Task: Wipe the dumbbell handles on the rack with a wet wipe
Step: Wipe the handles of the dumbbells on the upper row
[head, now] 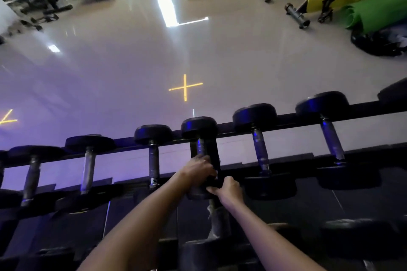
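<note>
One dumbbell handle point(200, 147) inside left hand point(198, 168)

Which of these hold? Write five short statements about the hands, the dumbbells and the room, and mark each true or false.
1. The left hand and the right hand are both on one dumbbell. True.
2. The left hand's fingers curl round its handle. True.
3. The dumbbell heads are bright red. False: they are dark.
4. A rolled green mat is at the far right. True.
5. The rack holds only one dumbbell. False: a row of them rests on it.
</note>
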Action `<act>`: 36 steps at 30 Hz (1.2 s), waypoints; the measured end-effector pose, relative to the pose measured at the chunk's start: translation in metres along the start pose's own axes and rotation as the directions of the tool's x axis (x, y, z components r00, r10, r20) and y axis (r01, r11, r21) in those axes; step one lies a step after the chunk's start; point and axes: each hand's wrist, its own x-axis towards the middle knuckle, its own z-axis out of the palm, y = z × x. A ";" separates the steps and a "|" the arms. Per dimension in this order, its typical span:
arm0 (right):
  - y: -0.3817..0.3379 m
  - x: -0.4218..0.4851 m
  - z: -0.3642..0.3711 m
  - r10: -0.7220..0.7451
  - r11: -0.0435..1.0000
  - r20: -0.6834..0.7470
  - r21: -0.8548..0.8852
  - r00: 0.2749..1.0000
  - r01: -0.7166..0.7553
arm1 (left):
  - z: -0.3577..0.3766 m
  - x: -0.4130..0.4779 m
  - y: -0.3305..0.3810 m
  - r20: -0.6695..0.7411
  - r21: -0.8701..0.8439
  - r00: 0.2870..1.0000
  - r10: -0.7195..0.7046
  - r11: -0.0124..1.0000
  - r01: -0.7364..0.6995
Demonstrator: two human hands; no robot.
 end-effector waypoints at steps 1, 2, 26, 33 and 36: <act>0.001 0.001 0.001 0.010 1.000 -0.014 0.006 1.000 -0.010 | -0.005 0.007 0.002 0.018 0.043 1.000 0.021 0.999 -0.022; 0.001 0.001 0.002 0.016 1.000 -0.029 0.012 0.999 -0.015 | -0.008 0.013 0.005 0.036 0.073 0.999 0.034 0.997 -0.037; 0.004 -0.003 0.006 0.094 0.985 -0.082 0.155 0.992 -0.081 | 0.059 -0.013 -0.013 0.208 -0.910 0.779 -0.591 0.176 0.376; 0.003 0.002 0.003 0.099 0.984 -0.049 0.152 0.994 -0.090 | 0.058 -0.009 -0.011 0.222 -0.916 0.732 -0.645 0.120 0.383; 0.006 0.005 0.002 0.103 0.984 -0.054 0.148 0.993 -0.094 | 0.061 -0.004 -0.009 0.238 -0.917 0.738 -0.631 0.105 0.385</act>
